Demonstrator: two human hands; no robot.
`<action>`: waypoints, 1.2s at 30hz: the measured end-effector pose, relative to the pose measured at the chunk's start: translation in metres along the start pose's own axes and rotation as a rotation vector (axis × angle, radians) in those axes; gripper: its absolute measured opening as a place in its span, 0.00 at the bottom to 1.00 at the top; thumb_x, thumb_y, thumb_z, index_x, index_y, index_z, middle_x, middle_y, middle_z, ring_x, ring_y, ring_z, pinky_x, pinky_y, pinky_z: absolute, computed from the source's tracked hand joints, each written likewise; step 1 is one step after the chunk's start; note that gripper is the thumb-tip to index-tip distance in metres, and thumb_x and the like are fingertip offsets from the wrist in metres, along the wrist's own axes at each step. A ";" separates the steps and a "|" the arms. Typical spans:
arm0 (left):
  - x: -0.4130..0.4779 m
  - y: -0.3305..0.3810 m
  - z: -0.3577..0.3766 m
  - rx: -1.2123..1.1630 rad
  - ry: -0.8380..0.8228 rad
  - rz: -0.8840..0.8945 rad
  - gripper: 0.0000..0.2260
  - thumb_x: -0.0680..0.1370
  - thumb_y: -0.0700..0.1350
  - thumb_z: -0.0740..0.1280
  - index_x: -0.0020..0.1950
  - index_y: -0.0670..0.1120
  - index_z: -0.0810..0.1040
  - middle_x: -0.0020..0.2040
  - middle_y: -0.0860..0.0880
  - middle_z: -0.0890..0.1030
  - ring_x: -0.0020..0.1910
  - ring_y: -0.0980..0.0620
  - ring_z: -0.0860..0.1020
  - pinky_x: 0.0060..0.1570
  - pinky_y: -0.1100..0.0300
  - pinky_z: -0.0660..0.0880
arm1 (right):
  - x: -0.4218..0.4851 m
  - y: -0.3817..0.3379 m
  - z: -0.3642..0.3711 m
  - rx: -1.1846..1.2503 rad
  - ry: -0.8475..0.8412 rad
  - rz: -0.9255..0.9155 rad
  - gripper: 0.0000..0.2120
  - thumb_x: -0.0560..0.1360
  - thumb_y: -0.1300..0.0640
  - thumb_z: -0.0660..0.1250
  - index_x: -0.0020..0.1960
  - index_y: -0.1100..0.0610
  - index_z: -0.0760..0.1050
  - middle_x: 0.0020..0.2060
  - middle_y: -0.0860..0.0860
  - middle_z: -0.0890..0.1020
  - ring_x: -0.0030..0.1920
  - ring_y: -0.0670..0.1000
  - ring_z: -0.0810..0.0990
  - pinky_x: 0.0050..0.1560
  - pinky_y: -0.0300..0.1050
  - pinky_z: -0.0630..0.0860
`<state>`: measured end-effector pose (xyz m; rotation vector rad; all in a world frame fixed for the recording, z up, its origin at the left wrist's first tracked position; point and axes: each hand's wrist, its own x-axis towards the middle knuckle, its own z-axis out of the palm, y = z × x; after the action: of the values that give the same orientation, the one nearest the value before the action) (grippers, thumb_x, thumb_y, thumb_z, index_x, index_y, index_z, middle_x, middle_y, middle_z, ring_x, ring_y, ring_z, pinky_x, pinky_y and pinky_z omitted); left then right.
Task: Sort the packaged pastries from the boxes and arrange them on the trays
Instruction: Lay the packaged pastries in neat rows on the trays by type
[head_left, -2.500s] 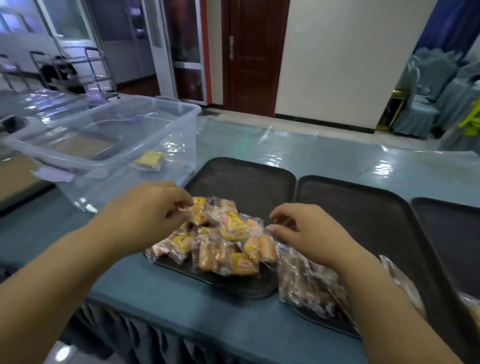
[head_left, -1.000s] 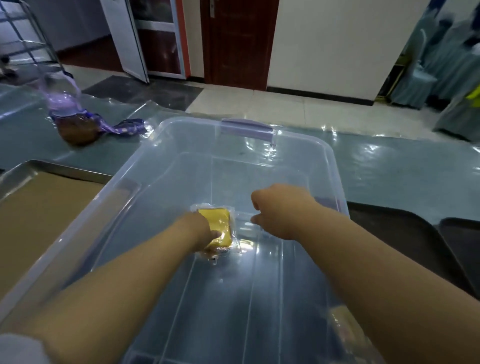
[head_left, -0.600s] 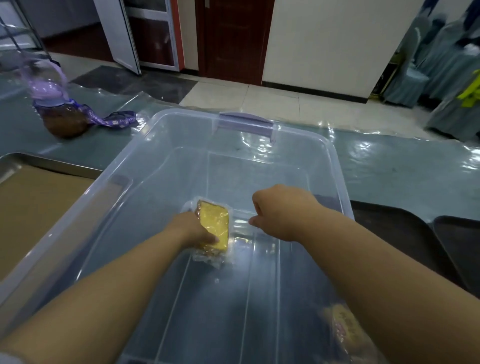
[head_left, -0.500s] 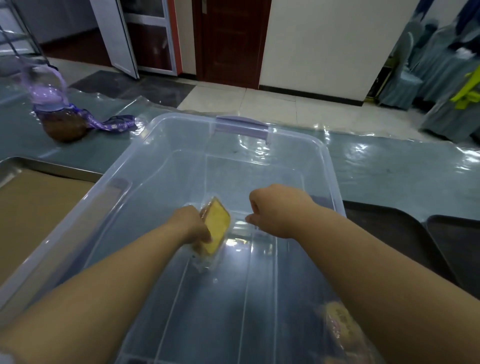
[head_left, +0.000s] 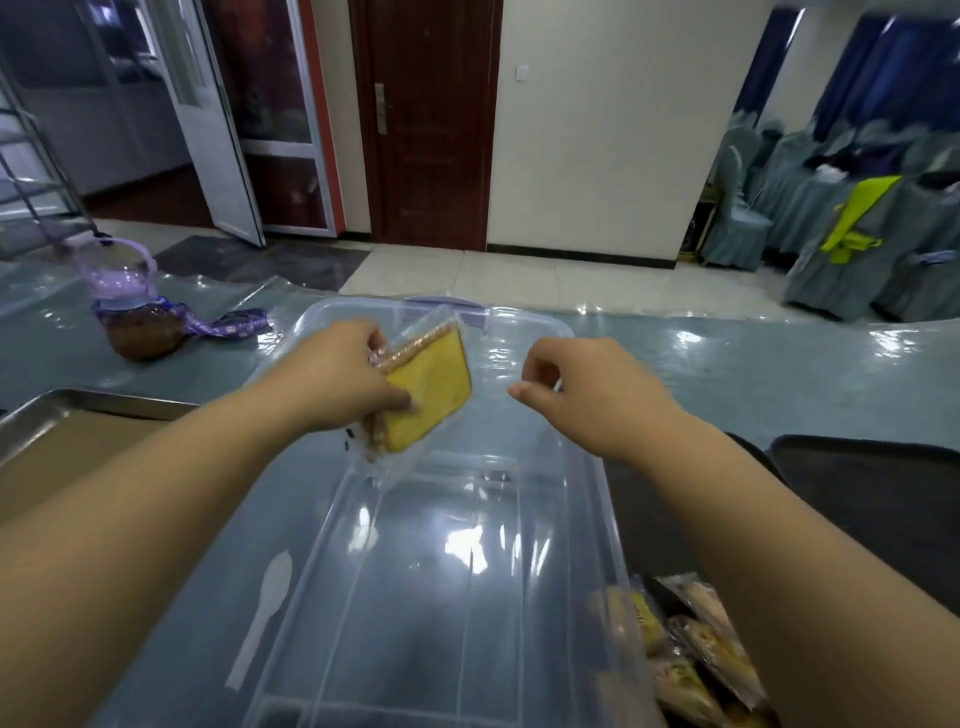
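Above the clear box (head_left: 441, 597) my left hand (head_left: 337, 374) now holds the yellow packaged pastry (head_left: 431, 384) up in the air, thumb across its near face and fingers curled behind the wrapper, one corner tipped down toward the box floor. Half a second ago that same packet was only just coming up on edge from the bottom of the box; a second ago it lay flat there under my fingers. So the pick is done, and as far as I can see this was the last piece in the box: its floor shows nothing else now.

My right hand (head_left: 587, 395) hovers just beside the pastry, apart from it, fingers loosely curled with nothing in them that I can make out. It sits higher than it did a moment ago, having risen along with the left.

What follows, I judge, is carrying the pastry right to the dark trays (head_left: 857, 493) on the bench (head_left: 779, 364), where a pile of wrapped pastries (head_left: 696, 639) already lies at the lower right. My view has also lifted, so more of the room shows than earlier.
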<state>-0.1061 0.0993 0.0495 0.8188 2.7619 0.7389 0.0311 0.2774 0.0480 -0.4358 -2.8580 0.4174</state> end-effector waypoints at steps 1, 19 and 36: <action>-0.011 0.010 -0.006 -0.030 0.041 0.028 0.22 0.65 0.52 0.77 0.51 0.49 0.71 0.42 0.52 0.74 0.39 0.53 0.75 0.37 0.57 0.75 | -0.011 0.004 -0.009 0.029 0.034 0.010 0.11 0.76 0.43 0.63 0.48 0.50 0.75 0.43 0.47 0.80 0.44 0.49 0.78 0.46 0.49 0.77; -0.190 0.258 0.156 -0.471 0.078 0.179 0.21 0.62 0.50 0.79 0.48 0.48 0.74 0.41 0.47 0.81 0.38 0.48 0.81 0.37 0.52 0.80 | -0.288 0.211 -0.081 0.307 0.094 0.221 0.07 0.74 0.45 0.67 0.42 0.47 0.77 0.35 0.44 0.79 0.38 0.43 0.77 0.43 0.45 0.78; -0.239 0.451 0.395 -0.783 -0.225 0.084 0.11 0.76 0.56 0.64 0.53 0.51 0.72 0.43 0.53 0.79 0.39 0.56 0.77 0.40 0.59 0.73 | -0.424 0.427 -0.091 0.604 0.055 0.627 0.10 0.76 0.45 0.63 0.45 0.52 0.73 0.41 0.48 0.81 0.42 0.50 0.80 0.46 0.51 0.77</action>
<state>0.4189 0.4594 -0.0598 0.7665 1.9764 1.4877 0.5594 0.5550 -0.0719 -1.1694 -2.3065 1.2893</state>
